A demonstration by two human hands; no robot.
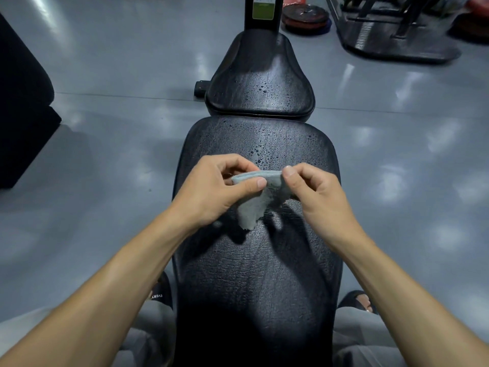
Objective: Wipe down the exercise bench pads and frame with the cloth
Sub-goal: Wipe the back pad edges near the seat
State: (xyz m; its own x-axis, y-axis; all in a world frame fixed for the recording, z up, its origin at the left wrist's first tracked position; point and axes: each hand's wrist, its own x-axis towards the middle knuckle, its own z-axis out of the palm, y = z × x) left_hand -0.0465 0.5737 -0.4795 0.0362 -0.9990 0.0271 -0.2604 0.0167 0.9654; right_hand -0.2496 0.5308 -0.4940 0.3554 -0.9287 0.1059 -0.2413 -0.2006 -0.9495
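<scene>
A black exercise bench runs away from me down the middle of the view. Its long back pad [254, 260] lies nearest, and the smaller seat pad [260, 83] sits beyond a gap. Water droplets dot both pads. A small grey-blue cloth [260, 200] hangs folded above the back pad. My left hand [211, 189] pinches its left top corner between thumb and fingers. My right hand [315, 192] pinches the right top corner. The cloth's lower tip dangles just over the pad. A black frame upright [262, 11] rises past the seat pad.
Glossy grey floor [119, 141] surrounds the bench. Weight plates [305, 17] lie at the back, beside a black machine base [397, 46]. A dark padded block [21, 107] stands at the left. My sandalled feet [357, 300] rest on either side of the bench.
</scene>
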